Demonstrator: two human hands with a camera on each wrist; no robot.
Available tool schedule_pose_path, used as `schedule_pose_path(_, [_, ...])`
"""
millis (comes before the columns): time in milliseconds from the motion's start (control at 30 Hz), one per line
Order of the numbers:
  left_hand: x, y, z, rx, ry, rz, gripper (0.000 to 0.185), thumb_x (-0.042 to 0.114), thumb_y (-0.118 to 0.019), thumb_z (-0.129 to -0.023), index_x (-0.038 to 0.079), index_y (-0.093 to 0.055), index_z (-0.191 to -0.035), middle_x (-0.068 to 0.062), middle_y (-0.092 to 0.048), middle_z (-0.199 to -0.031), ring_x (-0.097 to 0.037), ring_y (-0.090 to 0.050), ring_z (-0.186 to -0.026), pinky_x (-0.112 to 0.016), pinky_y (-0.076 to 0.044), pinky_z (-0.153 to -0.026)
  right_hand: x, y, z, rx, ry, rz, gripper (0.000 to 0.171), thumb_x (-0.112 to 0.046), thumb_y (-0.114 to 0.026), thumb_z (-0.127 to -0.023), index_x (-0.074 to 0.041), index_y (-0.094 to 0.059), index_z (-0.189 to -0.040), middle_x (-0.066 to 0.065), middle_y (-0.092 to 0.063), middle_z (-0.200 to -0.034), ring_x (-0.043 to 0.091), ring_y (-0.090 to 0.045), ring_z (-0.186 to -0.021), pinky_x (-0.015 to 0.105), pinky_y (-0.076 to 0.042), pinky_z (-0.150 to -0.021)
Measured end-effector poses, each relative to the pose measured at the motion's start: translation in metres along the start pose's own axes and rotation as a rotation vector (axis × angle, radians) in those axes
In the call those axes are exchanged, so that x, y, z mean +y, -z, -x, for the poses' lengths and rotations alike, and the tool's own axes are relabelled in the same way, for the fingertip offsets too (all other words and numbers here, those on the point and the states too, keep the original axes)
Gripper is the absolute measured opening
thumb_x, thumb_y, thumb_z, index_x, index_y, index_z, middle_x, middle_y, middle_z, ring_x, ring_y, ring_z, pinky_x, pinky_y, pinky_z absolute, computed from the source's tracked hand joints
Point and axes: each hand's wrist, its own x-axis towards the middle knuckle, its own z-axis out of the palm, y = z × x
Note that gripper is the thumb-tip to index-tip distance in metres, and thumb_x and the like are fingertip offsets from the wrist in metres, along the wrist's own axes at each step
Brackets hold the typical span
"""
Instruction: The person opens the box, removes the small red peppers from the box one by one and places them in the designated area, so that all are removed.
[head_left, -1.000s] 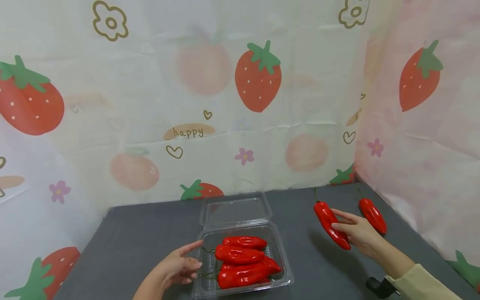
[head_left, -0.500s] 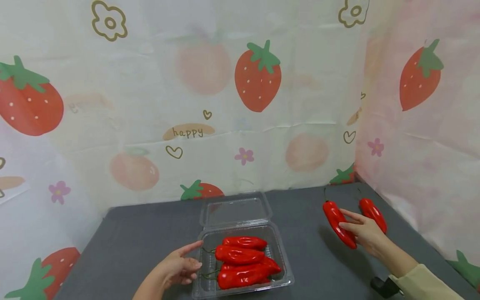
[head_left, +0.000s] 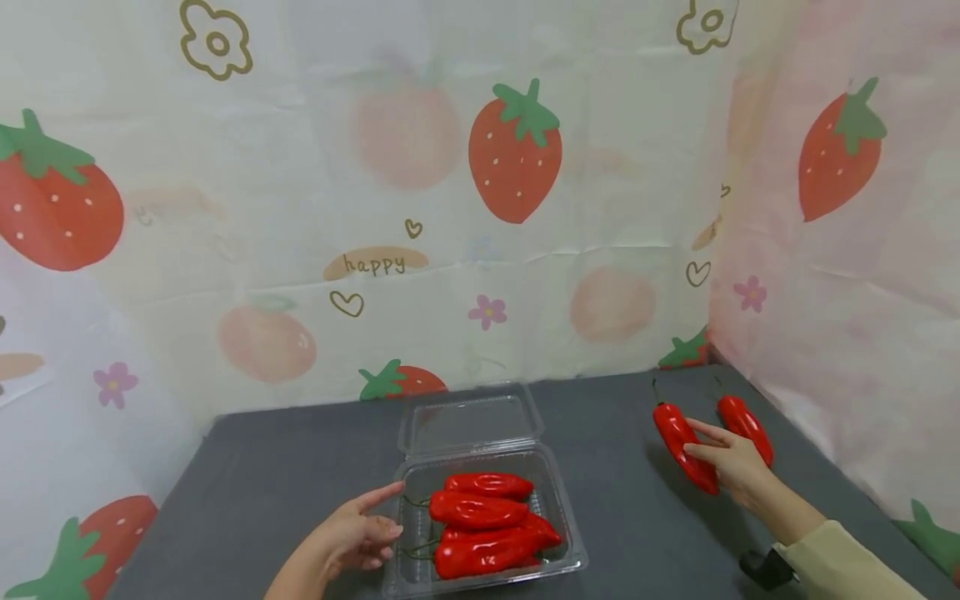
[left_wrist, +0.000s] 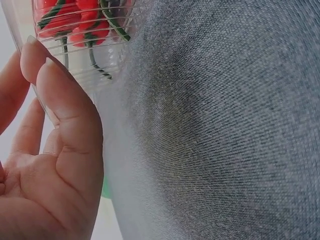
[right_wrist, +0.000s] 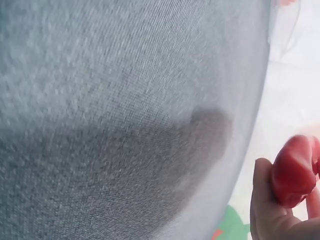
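Observation:
My right hand (head_left: pixel 738 467) pinches a red chili pepper (head_left: pixel 682 446) between thumb and fingers, its green stem pointing away toward the back wall. In the right wrist view that same pepper (right_wrist: pixel 295 170) shows end-on beside the thumb. Just right of the hand lies another red pepper (head_left: pixel 745 429), partly covered by it. My left hand (head_left: pixel 352 533) is beside a clear plastic clamshell box (head_left: pixel 566 508), index finger stretched to its left rim. Several red peppers (head_left: pixel 480 508) lie in the box, stems toward the left. The left wrist view shows the thumb and fingertips (left_wrist: pixel 55 90) at the box wall.
The box's clear lid (head_left: pixel 472 421) is folded back on the grey tabletop (head_left: pixel 300 475). A cloth with printed strawberries (head_left: pixel 516 158) hangs behind and along both sides. A black wrist device (head_left: pixel 765 571) sits under the right sleeve (head_left: pixel 843 562).
My right hand has moved to the right with the pepper, closer to the lone pepper on the table. The left hand and the box stay about where they were.

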Motion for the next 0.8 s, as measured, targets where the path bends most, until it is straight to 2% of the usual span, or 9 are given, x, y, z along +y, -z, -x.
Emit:
schedule_pose_path(333, [-0.006, 0.001, 0.001, -0.010, -0.017, 0.001, 0.072, 0.002, -0.064, -0.091, 0.002, -0.026, -0.152, 0.000, -0.059, -0.072, -0.009, -0.059, -0.057, -0.022, -0.047, -0.053, 0.009, 0.003, -0.013, 0.053, -0.014, 0.042, 0.067, -0.012, -0.061, -0.096, 0.006, -0.025, -0.149, -0.004, -0.061, -0.096, 0.008, -0.058, -0.080, 0.027, -0.051, -0.072])
schedule_pose_path(367, [-0.006, 0.001, 0.001, -0.008, -0.012, 0.001, 0.072, 0.002, -0.064, -0.091, 0.002, -0.026, -0.152, 0.000, -0.059, -0.072, -0.009, -0.059, -0.057, -0.022, -0.047, -0.053, 0.009, 0.003, -0.014, 0.062, -0.022, 0.053, 0.067, -0.013, -0.061, -0.096, 0.006, -0.025, -0.149, -0.001, -0.062, -0.098, 0.008, -0.058, -0.080, 0.028, -0.051, -0.072])
schedule_pose_path(467, [-0.005, 0.002, 0.002, -0.012, -0.007, -0.003, 0.072, 0.002, -0.064, -0.091, 0.003, -0.026, -0.152, 0.000, -0.060, -0.072, -0.009, -0.059, -0.057, -0.022, -0.047, -0.054, 0.011, 0.005, -0.017, 0.082, -0.051, 0.092, 0.067, -0.015, -0.060, -0.097, 0.003, -0.024, -0.150, 0.020, -0.056, -0.119, 0.010, -0.053, -0.079, 0.029, -0.049, -0.071])
schedule_pose_path(567, [-0.004, 0.003, 0.003, -0.019, -0.007, 0.001, 0.072, 0.003, -0.063, -0.092, 0.003, -0.025, -0.153, 0.001, -0.061, -0.073, -0.009, -0.060, -0.058, -0.023, -0.047, -0.054, 0.011, 0.008, -0.022, 0.094, -0.082, 0.122, 0.068, -0.019, -0.059, -0.098, 0.001, -0.022, -0.151, 0.032, -0.030, -0.145, 0.011, -0.049, -0.083, 0.029, -0.047, -0.074])
schedule_pose_path(633, [-0.003, 0.003, 0.002, -0.018, -0.007, 0.004, 0.072, 0.003, -0.063, -0.092, 0.004, -0.025, -0.153, 0.001, -0.061, -0.073, -0.009, -0.060, -0.057, -0.023, -0.047, -0.054, 0.011, 0.010, -0.026, 0.107, -0.096, 0.127, 0.068, -0.019, -0.059, -0.098, 0.000, -0.022, -0.151, 0.031, -0.026, -0.146, 0.012, -0.044, -0.079, 0.030, -0.044, -0.074])
schedule_pose_path(800, [-0.001, 0.002, 0.001, -0.017, -0.013, -0.002, 0.072, 0.003, -0.064, -0.092, 0.004, -0.026, -0.153, 0.001, -0.060, -0.073, -0.009, -0.059, -0.057, -0.023, -0.047, -0.054, 0.010, 0.015, -0.032, 0.149, -0.117, 0.131, 0.067, -0.015, -0.059, -0.097, -0.001, -0.023, -0.150, 0.032, -0.030, -0.143, 0.019, -0.044, -0.084, 0.030, -0.042, -0.072])
